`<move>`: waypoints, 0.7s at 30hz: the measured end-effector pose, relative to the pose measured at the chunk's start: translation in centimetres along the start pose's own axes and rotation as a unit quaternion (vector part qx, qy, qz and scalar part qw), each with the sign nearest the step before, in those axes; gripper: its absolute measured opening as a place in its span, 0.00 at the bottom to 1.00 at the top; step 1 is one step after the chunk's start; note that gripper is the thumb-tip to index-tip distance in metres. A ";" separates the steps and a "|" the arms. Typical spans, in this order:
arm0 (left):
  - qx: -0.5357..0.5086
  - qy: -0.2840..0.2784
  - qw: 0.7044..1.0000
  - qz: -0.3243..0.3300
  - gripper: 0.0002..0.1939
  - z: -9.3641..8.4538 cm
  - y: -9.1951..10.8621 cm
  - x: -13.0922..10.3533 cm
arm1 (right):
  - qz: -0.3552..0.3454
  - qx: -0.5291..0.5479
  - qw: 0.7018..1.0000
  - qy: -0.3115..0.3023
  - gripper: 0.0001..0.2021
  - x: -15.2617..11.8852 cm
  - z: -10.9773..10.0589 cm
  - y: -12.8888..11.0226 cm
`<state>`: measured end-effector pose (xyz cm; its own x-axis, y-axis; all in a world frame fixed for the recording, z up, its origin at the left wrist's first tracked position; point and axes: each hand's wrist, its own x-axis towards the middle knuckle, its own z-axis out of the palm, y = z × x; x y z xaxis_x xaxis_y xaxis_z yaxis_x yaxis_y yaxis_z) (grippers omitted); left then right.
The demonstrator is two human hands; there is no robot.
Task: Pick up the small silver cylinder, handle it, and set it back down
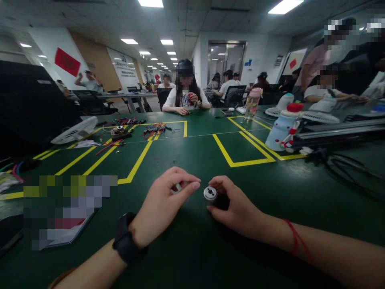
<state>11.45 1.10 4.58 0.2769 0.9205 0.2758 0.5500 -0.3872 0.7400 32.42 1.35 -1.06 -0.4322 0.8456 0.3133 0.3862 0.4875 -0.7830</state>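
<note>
My right hand (233, 202) holds a small silver metal cylinder (210, 193) between thumb and fingers. It looks like a small motor, standing upright with dark holes in its round top face. To the left of it, and apart from it, is my left hand (171, 192), its thumb and index fingertips pinched together. Anything between those fingertips is too small to make out. Both hands are over the green table (186, 249), close to its near side.
Bundles of coloured wires (155, 130) lie at the back left, inside yellow tape lines (141, 160). A blue bottle (279, 130) and black cables (345, 168) are at the right. A phone-like flat item (72, 237) lies near left. Across the table sits a person (186, 96).
</note>
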 end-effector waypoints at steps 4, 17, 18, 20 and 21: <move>0.034 -0.068 0.997 -0.009 0.07 1.0 -1.9 -0.7 | 0.004 -0.012 1.000 -0.003 0.20 0.2 -0.2 -0.2; 0.023 -0.011 0.993 -0.114 0.15 -2.7 -4.4 -2.9 | 0.082 -0.030 0.995 0.057 0.23 -0.9 -5.6 0.8; 0.020 0.004 0.989 -0.144 0.16 -3.7 -5.4 -3.6 | 0.108 -0.054 0.988 0.091 0.25 -1.5 -7.7 1.5; 0.001 0.029 0.979 -0.203 0.18 -5.5 -7.7 -5.0 | 0.172 -0.129 0.963 0.160 0.28 -3.3 -12.4 3.5; -0.012 0.039 0.973 -0.227 0.18 -6.1 -8.7 -5.6 | 0.205 -0.175 0.943 0.197 0.29 -4.3 -14.8 4.7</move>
<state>0.26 -0.33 0.33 -0.0519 0.9979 -0.0382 0.5829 0.0613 0.8102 48.15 3.21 1.86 0.1207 0.9600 0.2528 0.7306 0.0865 -0.6773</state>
